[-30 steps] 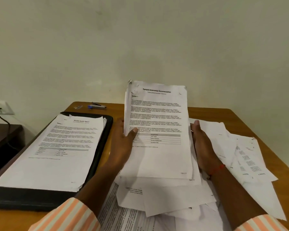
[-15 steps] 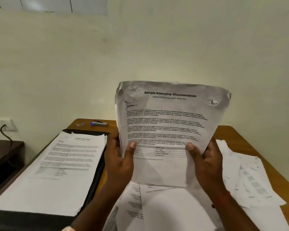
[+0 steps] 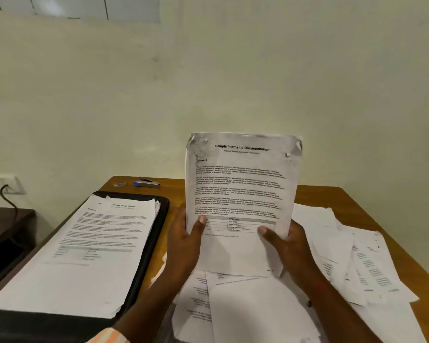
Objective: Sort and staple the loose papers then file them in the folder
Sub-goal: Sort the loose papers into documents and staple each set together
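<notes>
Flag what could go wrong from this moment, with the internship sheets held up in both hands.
1. The internship sheets are pinched only near the bottom by the left hand and right hand; the top could flop over.
2. Their top corners look torn, so another staple there may hold poorly.
3. The stapler lies at the far edge of the table; reaching for it one-handed could let the sheets slip into the loose pile.

White printed document sheaf [image 3: 243, 194]: upright, creased top corners. Loose white papers [image 3: 258, 305]: scattered flat. Black folder [image 3: 156, 233]: open, holding a paper stack [image 3: 84, 248]. Silver-blue stapler [image 3: 148, 183]: behind it.
</notes>
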Motion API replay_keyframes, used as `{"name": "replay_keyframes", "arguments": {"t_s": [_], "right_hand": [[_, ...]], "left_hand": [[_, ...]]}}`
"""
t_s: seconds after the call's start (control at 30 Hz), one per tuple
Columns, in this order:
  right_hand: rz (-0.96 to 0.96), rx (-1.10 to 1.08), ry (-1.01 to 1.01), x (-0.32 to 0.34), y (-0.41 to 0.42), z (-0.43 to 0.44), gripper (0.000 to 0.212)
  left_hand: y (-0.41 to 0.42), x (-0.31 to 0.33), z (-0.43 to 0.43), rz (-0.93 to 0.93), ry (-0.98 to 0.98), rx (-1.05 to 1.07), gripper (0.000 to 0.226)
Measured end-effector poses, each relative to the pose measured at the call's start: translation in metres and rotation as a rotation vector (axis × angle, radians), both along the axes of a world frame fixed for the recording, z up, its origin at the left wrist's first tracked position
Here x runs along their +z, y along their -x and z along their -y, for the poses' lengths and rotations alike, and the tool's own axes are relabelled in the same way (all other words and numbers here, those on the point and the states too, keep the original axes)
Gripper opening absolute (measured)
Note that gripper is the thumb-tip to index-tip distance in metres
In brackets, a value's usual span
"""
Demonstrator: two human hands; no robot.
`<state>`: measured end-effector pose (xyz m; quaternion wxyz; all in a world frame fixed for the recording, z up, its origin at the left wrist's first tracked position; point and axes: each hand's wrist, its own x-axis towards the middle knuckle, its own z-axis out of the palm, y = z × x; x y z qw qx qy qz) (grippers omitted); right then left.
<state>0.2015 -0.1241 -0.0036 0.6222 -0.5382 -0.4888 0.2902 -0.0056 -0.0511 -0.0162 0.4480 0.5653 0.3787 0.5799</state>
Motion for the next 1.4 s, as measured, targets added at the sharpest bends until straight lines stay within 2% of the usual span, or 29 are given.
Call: {"name": "replay_keyframes", "arguments": {"t_s": [0.23, 0.47, 0.63, 0.77, 0.97, 1.13, 1.23, 1.33, 1.4], "right_hand": [[-0.038, 0.018, 0.057, -0.008, -0.002, -0.001, 0.028], [0.000, -0.005, 0.098, -0.018, -0.002, -0.007, 0.032], [0.040, -0.066, 0.107, -0.027, -0.005, -0.014, 0.029], [0.042, -0.075, 0.150, -0.039, -0.005, -0.018, 0.039], [0.001, -0.058, 0.136, -0.040, -0.005, -0.019, 0.031], [-0.034, -0.037, 0.145, -0.039, -0.005, -0.019, 0.034], [-0.035, -0.013, 0.134, -0.035, -0.006, -0.018, 0.036], [-0.044, 0.004, 0.136, -0.037, -0.008, -0.019, 0.035], [-0.062, 0.008, 0.131, -0.038, -0.009, -0.019, 0.037]], "left_hand": [[0.001, -0.003, -0.001, -0.054, 0.017, 0.004, 0.031], [-0.001, -0.007, -0.004, -0.155, 0.033, 0.027, 0.049], [-0.006, -0.010, -0.005, -0.122, 0.031, 0.047, 0.051], [-0.009, -0.022, -0.008, -0.131, 0.070, 0.027, 0.054], [-0.011, -0.026, -0.012, -0.052, 0.142, 0.005, 0.059], [-0.007, -0.030, -0.016, 0.045, 0.249, -0.123, 0.065], [-0.006, -0.028, -0.016, 0.066, 0.241, -0.158, 0.067], [-0.005, -0.016, -0.013, 0.029, 0.207, -0.181, 0.058], [-0.003, 0.006, -0.009, 0.010, 0.174, -0.167, 0.040]]}}
